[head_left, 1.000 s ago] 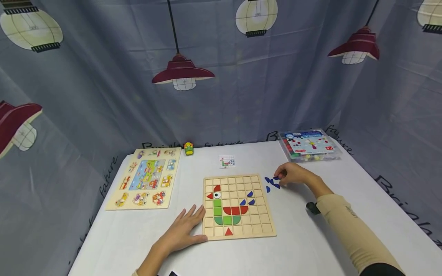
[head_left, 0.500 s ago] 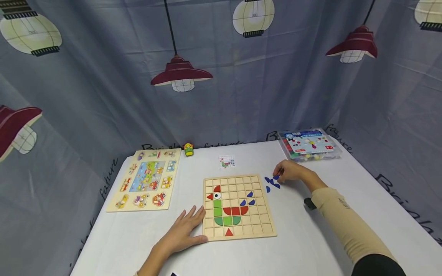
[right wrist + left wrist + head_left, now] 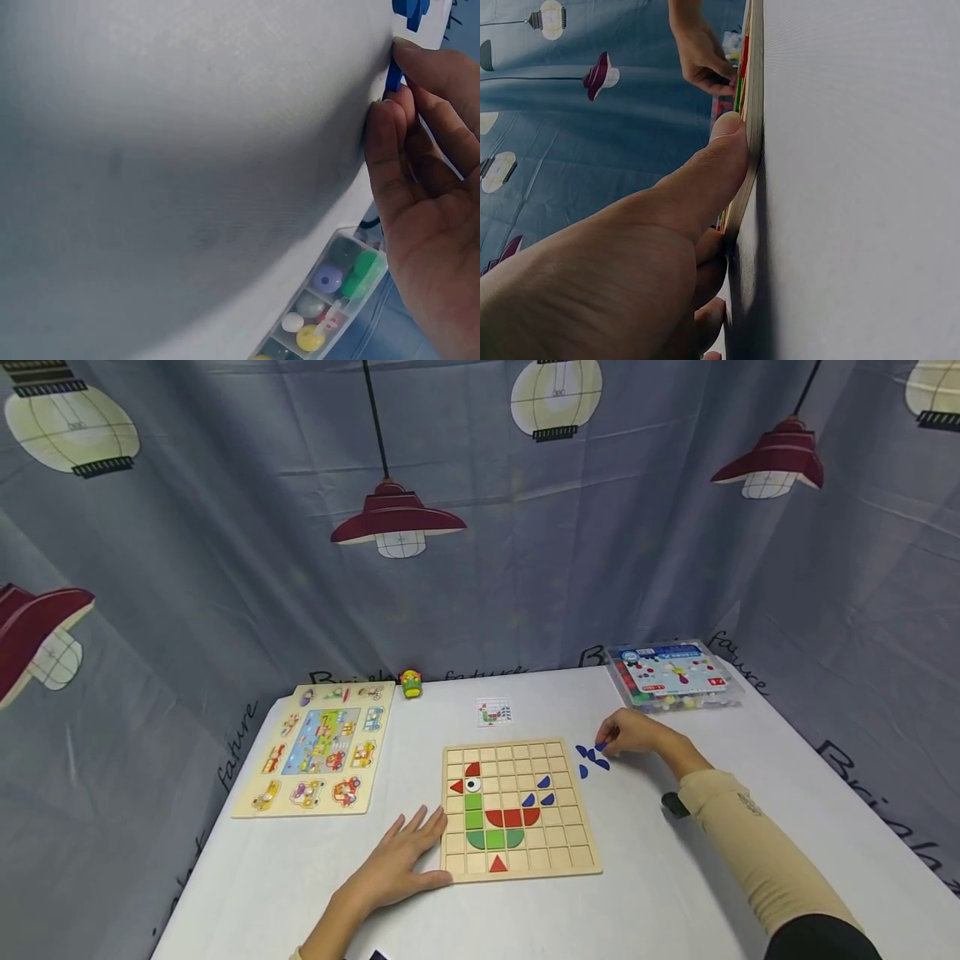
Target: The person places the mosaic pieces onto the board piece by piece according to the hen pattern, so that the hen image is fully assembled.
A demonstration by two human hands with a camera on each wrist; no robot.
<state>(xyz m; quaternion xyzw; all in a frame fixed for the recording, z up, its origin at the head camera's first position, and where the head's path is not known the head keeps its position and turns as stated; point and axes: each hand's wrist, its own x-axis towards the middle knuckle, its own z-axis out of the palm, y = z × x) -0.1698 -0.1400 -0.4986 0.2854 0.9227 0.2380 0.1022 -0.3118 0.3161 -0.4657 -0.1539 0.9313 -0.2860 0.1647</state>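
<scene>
My left hand (image 3: 397,864) lies with fingers spread against the left edge of a wooden grid board (image 3: 557,839). Its thumb touches the board's rim in the left wrist view. On the grid, red, green and blue flat pieces and a round eye piece (image 3: 472,785) form a bird-like figure, with three blue pieces (image 3: 547,799) to the right. Beyond the board's upper right corner, my right hand (image 3: 633,732) pinches a blue rounded puzzle piece (image 3: 394,75) between thumb and fingers, low over the table. Several more blue pieces (image 3: 582,751) lie loose beside its fingertips.
A small picture card (image 3: 493,712) lies behind the board. To the left is a wooden vehicle puzzle (image 3: 251,797), with a small yellow-green toy (image 3: 410,683) at its far corner. A clear plastic box (image 3: 675,677) of coloured parts stands at the back right.
My right hand stays at the loose blue pieces, its forearm shifted slightly to the left. The left hand and the pieces on the board keep their places.
</scene>
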